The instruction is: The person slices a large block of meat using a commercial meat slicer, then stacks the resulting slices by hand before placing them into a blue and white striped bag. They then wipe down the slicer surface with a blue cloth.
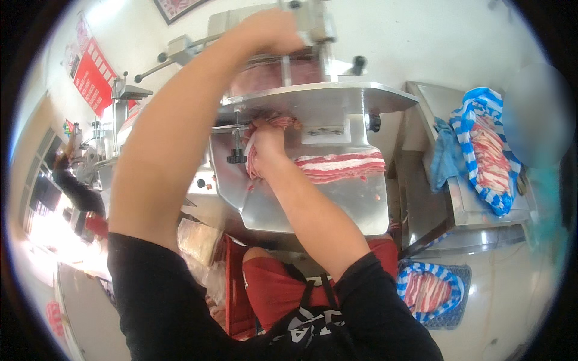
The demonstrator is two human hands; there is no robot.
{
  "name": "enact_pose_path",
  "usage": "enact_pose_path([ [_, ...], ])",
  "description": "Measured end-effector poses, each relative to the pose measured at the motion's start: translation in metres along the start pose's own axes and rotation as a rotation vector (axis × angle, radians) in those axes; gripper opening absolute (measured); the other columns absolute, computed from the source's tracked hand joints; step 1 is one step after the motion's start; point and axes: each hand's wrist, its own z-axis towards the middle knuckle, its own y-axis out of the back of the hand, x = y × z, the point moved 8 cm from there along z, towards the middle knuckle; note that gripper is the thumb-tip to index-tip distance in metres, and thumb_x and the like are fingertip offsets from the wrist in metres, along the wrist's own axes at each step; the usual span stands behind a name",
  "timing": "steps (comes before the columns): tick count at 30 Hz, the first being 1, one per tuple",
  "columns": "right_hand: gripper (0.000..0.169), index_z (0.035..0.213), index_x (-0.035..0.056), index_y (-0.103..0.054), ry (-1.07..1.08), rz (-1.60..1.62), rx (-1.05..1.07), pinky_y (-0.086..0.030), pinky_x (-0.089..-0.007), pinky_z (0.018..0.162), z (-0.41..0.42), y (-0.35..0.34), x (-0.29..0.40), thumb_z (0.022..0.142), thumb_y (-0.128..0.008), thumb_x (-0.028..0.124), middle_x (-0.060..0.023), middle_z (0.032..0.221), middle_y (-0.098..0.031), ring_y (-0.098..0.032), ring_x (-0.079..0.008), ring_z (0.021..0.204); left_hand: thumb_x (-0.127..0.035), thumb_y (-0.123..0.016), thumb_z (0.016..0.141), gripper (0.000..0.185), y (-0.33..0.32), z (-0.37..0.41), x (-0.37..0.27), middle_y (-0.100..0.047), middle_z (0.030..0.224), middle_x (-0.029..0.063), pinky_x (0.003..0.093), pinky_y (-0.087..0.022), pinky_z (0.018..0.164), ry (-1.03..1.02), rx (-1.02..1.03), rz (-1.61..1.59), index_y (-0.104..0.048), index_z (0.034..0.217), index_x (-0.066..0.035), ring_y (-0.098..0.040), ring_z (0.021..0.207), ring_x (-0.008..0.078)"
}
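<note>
A metal meat slicer [316,97] stands before me, a block of red meat [275,74] held in its upper carriage [311,27]. My left hand [275,31], blurred, is curled at the carriage's top; its grip point is hidden. Below the slicer's upper plate, my right hand [268,149] is closed around thin red-and-white meat slices [250,158], which bunch about its fingers. To its right, a neat layered stack of streaky meat slices [341,167] lies on the shiny metal receiving tray [316,212]. A black knob [236,155] sits just left of my right hand.
On a metal table [487,216] at right lie a blue-and-white striped bag [472,153] of sliced meat and a blue cloth [445,153]. Another striped bag [456,270] is below. A red crate [239,289] stands by my leg. People are at far left and right.
</note>
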Motion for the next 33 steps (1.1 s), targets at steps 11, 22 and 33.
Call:
enact_pose_path([
  [11,0.040,0.118,0.0007,-0.054,0.294,-0.016,0.140,-0.045,-0.0374,0.092,0.004,-0.018,0.011,0.079,-0.064,0.000,-0.0135,0.115,-0.063,-0.059,-0.0257,0.103,-0.024,-0.061,0.087,0.036,0.035,0.025,-0.095,-0.071,0.106,0.0271,0.0474,-0.056,0.086,0.039,0.199,-0.210,-0.070,0.105,0.005,-0.070,0.096,0.0391],
  [22,0.023,0.111,-0.0001,-0.059,0.093,-0.172,0.023,-0.050,-0.0360,0.072,-0.004,-0.001,0.012,0.088,-0.062,0.003,-0.0112,0.096,-0.064,-0.062,-0.0214,0.081,-0.035,-0.060,0.079,0.043,-0.023,-0.044,0.070,-0.070,0.091,0.0296,0.0491,-0.054,0.081,0.123,0.231,0.067,-0.074,0.089,0.005,-0.069,0.087,0.0429],
  [33,0.003,0.095,0.0044,-0.062,-0.012,0.028,-0.030,-0.048,-0.0372,0.060,-0.007,0.002,0.005,0.094,-0.059,0.005,-0.0090,0.078,-0.061,-0.059,-0.0223,0.065,-0.041,-0.061,0.076,0.050,-0.025,-0.046,0.089,-0.070,0.088,0.0304,0.0493,-0.054,0.079,0.135,0.147,0.052,-0.075,0.088,0.006,-0.069,0.083,0.0452],
])
